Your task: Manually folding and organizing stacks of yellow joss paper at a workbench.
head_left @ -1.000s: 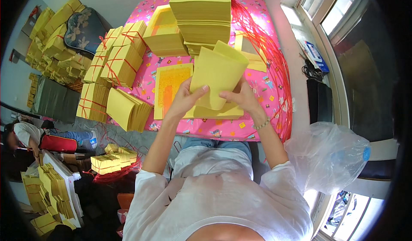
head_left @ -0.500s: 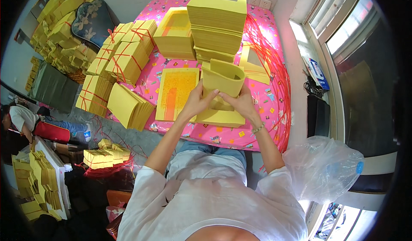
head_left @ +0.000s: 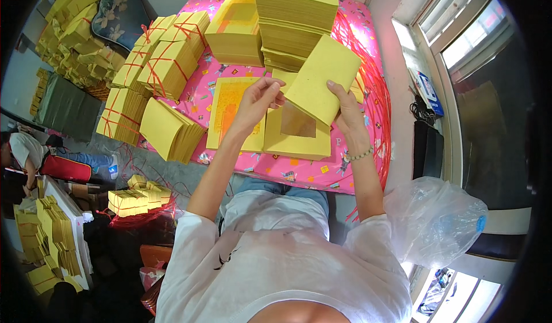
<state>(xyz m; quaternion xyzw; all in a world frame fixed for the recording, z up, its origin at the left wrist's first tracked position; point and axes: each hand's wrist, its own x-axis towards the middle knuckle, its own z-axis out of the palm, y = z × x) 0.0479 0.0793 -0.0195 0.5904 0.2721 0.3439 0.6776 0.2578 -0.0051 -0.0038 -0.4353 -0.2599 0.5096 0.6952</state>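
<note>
My right hand (head_left: 349,113) grips a folded yellow paper sheet (head_left: 325,75) by its right edge, thumb on top. The sheet is tilted, above a yellow sheet with a window cut-out (head_left: 299,150) on the bed. Close to the folded sheet's left corner, my left hand (head_left: 257,101) has its fingers curled in and thumb against them; what they pinch, if anything, cannot be made out. Beneath my left wrist lies a yellow frame sheet with an orange patterned middle (head_left: 221,93). A tall stack of yellow sheets (head_left: 296,27) rises just beyond my hands.
A pink patterned bed cover (head_left: 276,173) lies under everything. Bundles tied with red string (head_left: 172,70) and a loose stack (head_left: 169,130) stand left. Red strings (head_left: 379,127) trail down the right side, near a clear plastic bag (head_left: 434,222). Another person (head_left: 34,156) works at far left.
The sheet, earlier bent into a curved loop between both hands, is now folded flat and raised to the right in my right hand. My left hand has come away up and left.
</note>
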